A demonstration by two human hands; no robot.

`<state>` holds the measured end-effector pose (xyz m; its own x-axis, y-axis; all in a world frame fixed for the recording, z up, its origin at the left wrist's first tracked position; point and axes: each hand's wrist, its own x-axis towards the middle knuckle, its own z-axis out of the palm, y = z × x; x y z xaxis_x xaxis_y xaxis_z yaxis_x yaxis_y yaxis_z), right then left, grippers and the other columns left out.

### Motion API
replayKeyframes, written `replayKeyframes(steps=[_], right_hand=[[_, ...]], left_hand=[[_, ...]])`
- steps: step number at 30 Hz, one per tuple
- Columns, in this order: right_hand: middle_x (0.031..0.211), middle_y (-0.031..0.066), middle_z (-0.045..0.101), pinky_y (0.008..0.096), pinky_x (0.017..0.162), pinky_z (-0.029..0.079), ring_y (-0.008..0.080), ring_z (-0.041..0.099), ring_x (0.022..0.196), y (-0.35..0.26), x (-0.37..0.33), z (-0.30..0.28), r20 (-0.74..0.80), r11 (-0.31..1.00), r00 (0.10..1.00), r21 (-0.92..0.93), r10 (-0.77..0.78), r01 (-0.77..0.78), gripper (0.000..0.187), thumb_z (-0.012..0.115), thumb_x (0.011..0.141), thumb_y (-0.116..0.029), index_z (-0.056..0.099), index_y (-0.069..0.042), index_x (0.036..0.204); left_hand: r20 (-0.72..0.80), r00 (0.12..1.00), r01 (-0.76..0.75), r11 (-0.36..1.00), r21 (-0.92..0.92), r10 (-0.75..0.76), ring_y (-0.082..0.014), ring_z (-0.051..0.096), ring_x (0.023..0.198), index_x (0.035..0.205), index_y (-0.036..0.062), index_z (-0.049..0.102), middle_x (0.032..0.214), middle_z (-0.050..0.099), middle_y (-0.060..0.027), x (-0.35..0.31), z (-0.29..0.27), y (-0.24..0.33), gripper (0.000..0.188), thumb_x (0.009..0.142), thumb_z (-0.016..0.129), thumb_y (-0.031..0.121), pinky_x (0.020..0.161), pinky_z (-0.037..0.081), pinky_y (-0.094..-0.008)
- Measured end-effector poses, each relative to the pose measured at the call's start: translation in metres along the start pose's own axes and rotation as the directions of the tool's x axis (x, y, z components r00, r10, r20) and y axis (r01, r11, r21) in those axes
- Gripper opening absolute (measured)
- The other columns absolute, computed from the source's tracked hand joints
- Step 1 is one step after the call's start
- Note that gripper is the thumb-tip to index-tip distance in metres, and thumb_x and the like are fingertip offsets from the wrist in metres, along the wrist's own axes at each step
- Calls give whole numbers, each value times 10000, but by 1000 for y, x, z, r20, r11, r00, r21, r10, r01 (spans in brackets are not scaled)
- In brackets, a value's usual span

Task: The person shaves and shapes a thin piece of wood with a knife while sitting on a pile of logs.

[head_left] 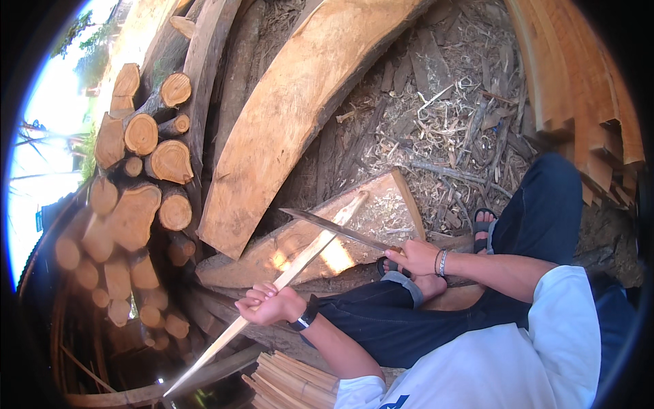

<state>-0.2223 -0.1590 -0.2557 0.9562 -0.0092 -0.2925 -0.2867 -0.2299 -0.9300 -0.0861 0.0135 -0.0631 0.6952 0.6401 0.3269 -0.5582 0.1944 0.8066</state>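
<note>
My left hand (271,305) is closed around a long, pale wooden stick (221,341), which slants from the lower left up toward the middle. The stick's far end lies over a thick wedge-shaped wooden slab (238,268) on the ground. In my right hand (415,258) is a machete-like knife, its fingers wrapped round a handle they mostly hide. The long dark blade (310,218) points left and crosses the stick beyond my left hand. From this view I cannot tell whether the edge touches the wood.
Cut logs (142,134) are stacked at the left. A large curved slab (272,143) lies beyond the work, and shavings (443,116) litter the ground. Planks (579,75) stand at the upper right. Thin wooden strips (293,382) lie near my left elbow. My sandalled feet are close to the wedge-shaped slab.
</note>
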Motion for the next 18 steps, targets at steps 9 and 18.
replayKeyframes(steps=[9, 18], right_hand=[[677, 289, 622, 482, 703, 518, 410, 655, 717, -10, -4, -1, 31, 988, 988, -1, -151, 152, 685, 444, 939, -531, 654, 90, 743], [623, 322, 570, 500, 682, 499, 456, 623, 675, -2, -3, -1, 69, 996, 997, 87, -26, 20, 711, 427, 938, -549, 636, 85, 693]], left_hand=[[16, 1000, -25, 999, 22, 25, -94, 216, 360, 591, 187, 196, 469, 213, 26, -1, 2, 2, 436, 960, 402, 295, 342, 156, -248], [-3, 1000, -18, 1000, 8, 18, -95, 199, 361, 594, 183, 205, 471, 203, 23, 1, -1, 2, 423, 960, 390, 288, 340, 156, -240]])
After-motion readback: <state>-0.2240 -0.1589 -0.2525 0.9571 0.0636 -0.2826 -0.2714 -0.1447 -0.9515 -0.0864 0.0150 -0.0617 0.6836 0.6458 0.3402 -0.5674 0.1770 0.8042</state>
